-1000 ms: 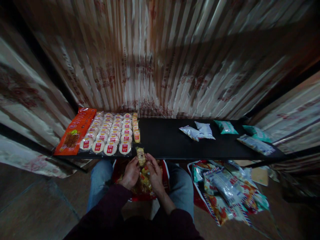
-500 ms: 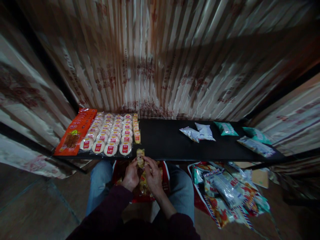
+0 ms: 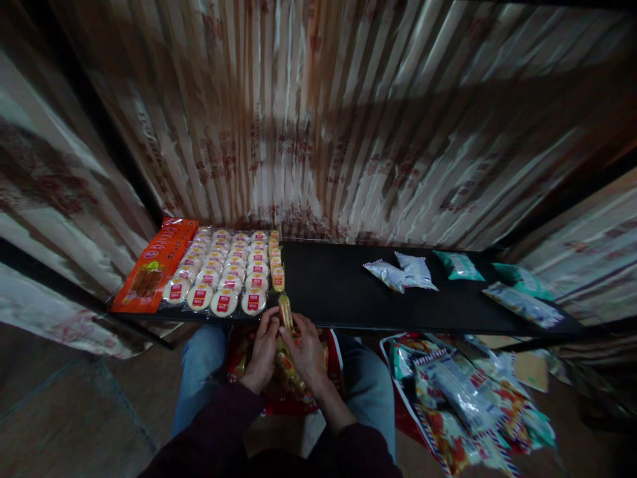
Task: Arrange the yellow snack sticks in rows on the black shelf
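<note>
At the front edge of the black shelf [image 3: 328, 292], a small gold-wrapped snack packet [image 3: 285, 309] stands upright between my hands, its narrow side toward me. My right hand [image 3: 307, 352] pinches its lower right side with thumb and fingers. On the other side, my left hand [image 3: 263, 348] is closed with its fingertips against the packet's left; the exact contact is hard to see. Just beyond lies a column of similar yellow packets [image 3: 279, 277]. Left of it are rows of round white wrapped crackers [image 3: 223, 301]. Below my hands, a red bag [image 3: 340, 362] holds more gold packets.
An orange snack bag [image 3: 153, 269] lies at the shelf's left end. Silver packets [image 3: 417, 271] and teal packets [image 3: 458, 265] lie toward the right. On the floor at right sits a bag heaped with snack packs [image 3: 462, 392]. A striped curtain [image 3: 318, 133] hangs behind.
The gold packet has turned from showing its broad face to standing narrow side toward me. My hands have shifted slightly around it. The whole view has moved a little.
</note>
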A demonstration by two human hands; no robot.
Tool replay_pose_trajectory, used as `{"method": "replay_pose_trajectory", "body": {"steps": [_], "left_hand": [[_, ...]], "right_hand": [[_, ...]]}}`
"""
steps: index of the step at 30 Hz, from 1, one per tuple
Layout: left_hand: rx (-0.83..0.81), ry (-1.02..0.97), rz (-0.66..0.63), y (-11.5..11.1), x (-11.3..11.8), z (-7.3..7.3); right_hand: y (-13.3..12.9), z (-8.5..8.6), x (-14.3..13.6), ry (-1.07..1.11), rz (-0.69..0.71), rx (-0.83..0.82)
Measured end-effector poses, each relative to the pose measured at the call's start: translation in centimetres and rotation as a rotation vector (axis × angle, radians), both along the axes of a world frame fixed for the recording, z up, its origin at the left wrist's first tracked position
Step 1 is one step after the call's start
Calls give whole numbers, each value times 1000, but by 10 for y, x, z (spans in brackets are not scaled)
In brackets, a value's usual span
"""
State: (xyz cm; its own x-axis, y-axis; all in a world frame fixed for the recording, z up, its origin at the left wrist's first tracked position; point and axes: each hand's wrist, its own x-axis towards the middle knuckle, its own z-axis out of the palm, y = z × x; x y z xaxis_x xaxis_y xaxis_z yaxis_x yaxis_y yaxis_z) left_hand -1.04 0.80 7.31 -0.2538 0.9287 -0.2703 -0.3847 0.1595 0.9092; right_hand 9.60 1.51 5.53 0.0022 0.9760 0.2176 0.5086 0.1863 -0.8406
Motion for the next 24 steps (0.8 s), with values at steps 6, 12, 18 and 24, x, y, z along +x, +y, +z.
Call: {"method": "replay_pose_trajectory", "body": {"steps": [6,12,18,24], "left_hand": [[30,194,2,12,-3,-2],[142,434,-16,28,-5,-12],[212,767,-33,44,-6,-25],[261,1178,-59,57,-10,-39]], "right_hand": [[23,-17,-6,74,-28,-8],[49,-27,-10,148,20,11],[72,-33,-14,56,-27,81],[89,-42,-18,-12,-17,97]]}}
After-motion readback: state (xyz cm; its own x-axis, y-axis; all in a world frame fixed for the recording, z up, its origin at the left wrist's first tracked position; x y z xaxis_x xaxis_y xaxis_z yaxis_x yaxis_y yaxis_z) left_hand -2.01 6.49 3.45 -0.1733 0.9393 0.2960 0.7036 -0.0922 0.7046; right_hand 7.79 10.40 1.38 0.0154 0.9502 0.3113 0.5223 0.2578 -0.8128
